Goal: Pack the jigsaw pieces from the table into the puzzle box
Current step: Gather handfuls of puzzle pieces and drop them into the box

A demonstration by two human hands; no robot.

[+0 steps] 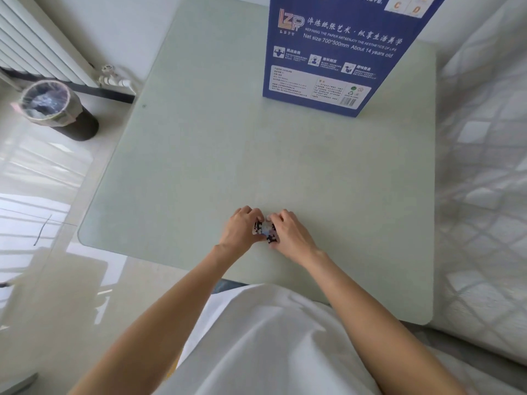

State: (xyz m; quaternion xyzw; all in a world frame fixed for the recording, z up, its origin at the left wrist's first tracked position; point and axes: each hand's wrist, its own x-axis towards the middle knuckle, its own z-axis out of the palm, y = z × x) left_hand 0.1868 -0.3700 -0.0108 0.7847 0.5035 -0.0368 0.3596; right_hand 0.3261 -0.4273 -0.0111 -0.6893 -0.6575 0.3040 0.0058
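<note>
Both hands, left hand (241, 228) and right hand (291, 233), had fingers pinched around the last jigsaw pieces (265, 230) on the near desk (199, 155). Best bet: cup them tight before lifting toward the puzzle box (336, 52), far right.

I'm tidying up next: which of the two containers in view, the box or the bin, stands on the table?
The blue puzzle box, upright at the far edge of the table. The lined bin stands on the floor, to the left.

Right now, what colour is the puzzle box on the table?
Dark blue with white print, seen in the head view: puzzle box.
</note>
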